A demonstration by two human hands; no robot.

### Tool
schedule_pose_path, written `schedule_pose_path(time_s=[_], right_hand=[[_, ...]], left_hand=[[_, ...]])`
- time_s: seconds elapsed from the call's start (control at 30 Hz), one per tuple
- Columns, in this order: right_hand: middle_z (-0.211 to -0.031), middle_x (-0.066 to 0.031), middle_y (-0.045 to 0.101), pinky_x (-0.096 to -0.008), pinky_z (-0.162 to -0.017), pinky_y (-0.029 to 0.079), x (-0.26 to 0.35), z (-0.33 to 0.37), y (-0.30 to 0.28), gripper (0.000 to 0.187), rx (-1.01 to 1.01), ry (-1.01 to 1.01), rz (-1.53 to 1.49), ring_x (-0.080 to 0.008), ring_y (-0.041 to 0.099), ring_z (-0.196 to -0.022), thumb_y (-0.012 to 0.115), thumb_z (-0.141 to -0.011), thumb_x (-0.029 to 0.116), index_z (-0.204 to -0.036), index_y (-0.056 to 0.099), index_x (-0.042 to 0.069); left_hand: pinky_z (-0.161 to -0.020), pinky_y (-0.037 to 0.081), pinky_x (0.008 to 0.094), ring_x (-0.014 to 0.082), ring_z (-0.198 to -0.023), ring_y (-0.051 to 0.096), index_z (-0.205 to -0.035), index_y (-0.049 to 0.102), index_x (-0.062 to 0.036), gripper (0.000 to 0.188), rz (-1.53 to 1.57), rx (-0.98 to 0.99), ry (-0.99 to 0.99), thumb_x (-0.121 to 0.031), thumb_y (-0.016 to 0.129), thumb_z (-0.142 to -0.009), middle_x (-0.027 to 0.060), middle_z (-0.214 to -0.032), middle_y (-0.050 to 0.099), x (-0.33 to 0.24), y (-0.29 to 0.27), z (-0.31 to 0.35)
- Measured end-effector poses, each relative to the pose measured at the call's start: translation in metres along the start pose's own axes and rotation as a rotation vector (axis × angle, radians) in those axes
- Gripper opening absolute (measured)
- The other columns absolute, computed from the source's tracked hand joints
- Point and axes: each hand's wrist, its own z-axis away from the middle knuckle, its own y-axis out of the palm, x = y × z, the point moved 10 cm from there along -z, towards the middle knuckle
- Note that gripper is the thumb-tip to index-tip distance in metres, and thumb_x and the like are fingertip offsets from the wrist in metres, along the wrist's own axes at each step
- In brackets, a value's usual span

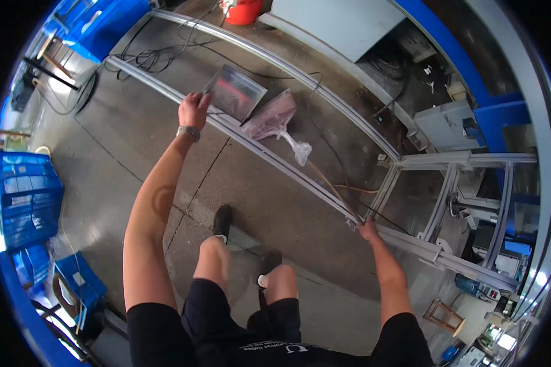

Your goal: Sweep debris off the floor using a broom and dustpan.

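My left hand (194, 110) is closed on the near left corner of a dustpan (237, 92), a flat, shiny grey pan with a red patch on its face. The pan is tilted above a pale metal rail on the floor. Just right of it lies a broom head (272, 116) wrapped in clear, pinkish plastic, bunched where it meets the stick. From there a thin brown broom handle (329, 183) runs toward me across the rail. Its near end is in my right hand (367, 229), whose fingers are wrapped round it.
Two long metal rails (275, 156) cross the grey floor and join a metal frame (453, 160) at right. Black cables (147, 59) lie coiled at far left. A red bucket (243, 11) stands at the back. Blue crates (27, 192) are at left, a wooden stool (444, 317) at right.
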Motion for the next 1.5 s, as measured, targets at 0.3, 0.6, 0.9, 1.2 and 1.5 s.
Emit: schedule_pose_path(time_s=[0.3,0.6,0.9,1.2,1.5], right_hand=[[-0.117,-0.0178,0.035,-0.0343,-0.087,0.032,0.119,-0.010,-0.032,0.074,-0.504,-0.088,0.527,-0.0281,0.037,-0.107,0.062,-0.064,0.025,-0.119,0.022,-0.003],[-0.109,-0.0174,0.042,-0.0368,-0.084,0.032,0.084,-0.123,-0.074,0.049,-0.758,-0.199,0.691,-0.0305,0.040,-0.102,0.053,-0.068,0.014,-0.109,0.034,-0.002],[-0.055,0.0046,0.035,-0.0194,-0.036,0.024,0.118,0.027,0.045,0.019,-0.346,-0.317,-0.079,-0.0043,0.031,-0.045,0.052,-0.073,0.028,-0.070,0.040,0.014],[-0.044,0.0014,0.032,-0.0234,-0.024,0.024,0.125,0.221,0.131,0.022,-0.441,-0.287,-0.180,-0.0080,0.030,-0.029,0.050,-0.075,0.021,-0.063,0.035,0.010],[-0.047,-0.0040,0.041,-0.0307,-0.030,0.033,0.200,0.348,0.212,0.021,-0.358,-0.524,0.350,-0.0171,0.042,-0.032,0.049,-0.076,0.020,-0.070,0.041,0.002]], left_hand=[[-0.056,0.040,0.0288,0.0174,-0.059,0.051,-0.077,0.060,-0.0023,0.027,0.405,0.154,-0.360,-0.027,0.057,-0.068,0.0081,-0.070,0.054,0.040,0.007,0.072],[-0.043,0.035,0.0196,0.0046,-0.048,0.043,-0.063,0.056,-0.0020,0.020,0.631,0.320,-0.281,-0.021,0.061,-0.067,-0.0007,-0.052,0.048,0.075,0.074,0.120],[-0.037,0.026,0.0206,0.0035,-0.041,0.032,-0.056,0.046,-0.0027,0.017,1.247,-0.481,-0.605,-0.013,0.052,-0.068,-0.0041,-0.046,0.039,0.059,-0.030,0.080],[-0.045,0.028,0.0206,0.0053,-0.051,0.036,-0.054,0.041,-0.0051,0.021,1.125,-0.316,-0.518,-0.016,0.054,-0.066,-0.0020,-0.054,0.040,0.017,-0.256,0.181],[-0.042,0.021,0.0174,0.0012,-0.048,0.028,-0.054,0.037,-0.0083,0.022,1.273,-0.515,-0.880,-0.009,0.054,-0.068,-0.0061,-0.052,0.035,0.040,-0.357,0.344]])
